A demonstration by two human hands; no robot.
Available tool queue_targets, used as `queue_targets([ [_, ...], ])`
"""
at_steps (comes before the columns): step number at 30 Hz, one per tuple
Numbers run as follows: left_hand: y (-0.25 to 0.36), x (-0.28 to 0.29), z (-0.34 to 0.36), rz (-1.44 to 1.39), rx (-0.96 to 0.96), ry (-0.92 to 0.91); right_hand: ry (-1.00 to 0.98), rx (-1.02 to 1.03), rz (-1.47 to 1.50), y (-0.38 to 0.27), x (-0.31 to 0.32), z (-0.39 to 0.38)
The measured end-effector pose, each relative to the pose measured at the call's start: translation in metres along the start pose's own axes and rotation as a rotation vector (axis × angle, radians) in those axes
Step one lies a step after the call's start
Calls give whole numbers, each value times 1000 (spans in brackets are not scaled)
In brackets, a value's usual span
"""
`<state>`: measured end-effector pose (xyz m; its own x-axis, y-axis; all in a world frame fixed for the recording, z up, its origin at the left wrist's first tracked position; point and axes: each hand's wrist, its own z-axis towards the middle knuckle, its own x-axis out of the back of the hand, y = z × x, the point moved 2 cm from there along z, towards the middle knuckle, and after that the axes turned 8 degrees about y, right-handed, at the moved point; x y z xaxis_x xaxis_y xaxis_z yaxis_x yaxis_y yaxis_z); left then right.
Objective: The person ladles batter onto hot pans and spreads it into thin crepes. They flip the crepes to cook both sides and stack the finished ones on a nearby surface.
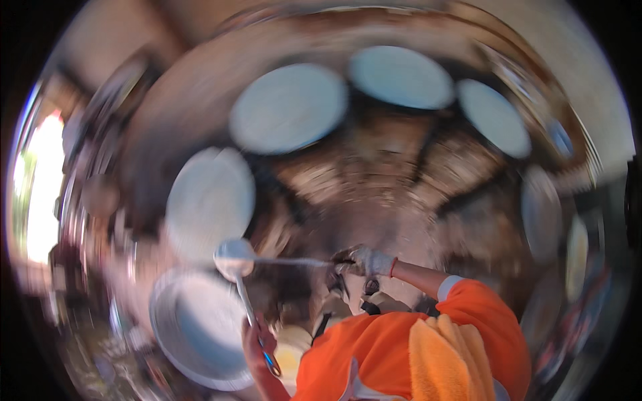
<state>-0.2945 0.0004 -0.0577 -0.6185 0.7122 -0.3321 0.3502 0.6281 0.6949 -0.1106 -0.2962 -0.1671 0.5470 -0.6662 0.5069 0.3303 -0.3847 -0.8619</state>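
My left hand, bare, is closed round the handle of a ladle whose tip below the fist is blue. My right hand, in a pale work glove with a red band at the wrist, grips a long, thin-handled utensil that reaches leftward. Both handles meet at a rounded white bowl shape; blur hides whether it is one bowl or two overlapping. Beneath it, on the left, stands a wide metal basin with pale contents. A large round pan with a whitish surface lies just beyond.
Several more round, pale-surfaced pans, such as one pan and another pan, sit in an arc along a brown, earthen-looking stove. A small container with yellowish contents stands by my left forearm. Bright daylight enters at far left.
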Motion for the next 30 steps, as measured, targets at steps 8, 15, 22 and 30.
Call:
queue_targets([
  [8, -42, -302, 51, 649, 238, -755, 949, -586, 74, 16, 76, -224],
  [15, -158, -538, -51, 1024, 172, -1357, 1845, -581, 308, -17, 122, -326],
  [22, -365, -660, -171, 1170, 449, -1627, 2407, -419, 449, 52, 170, -419],
  [30, -507, -701, -166, 1309, -1646, -2049, 1901, -1695, 237, 77, 255, -487],
])
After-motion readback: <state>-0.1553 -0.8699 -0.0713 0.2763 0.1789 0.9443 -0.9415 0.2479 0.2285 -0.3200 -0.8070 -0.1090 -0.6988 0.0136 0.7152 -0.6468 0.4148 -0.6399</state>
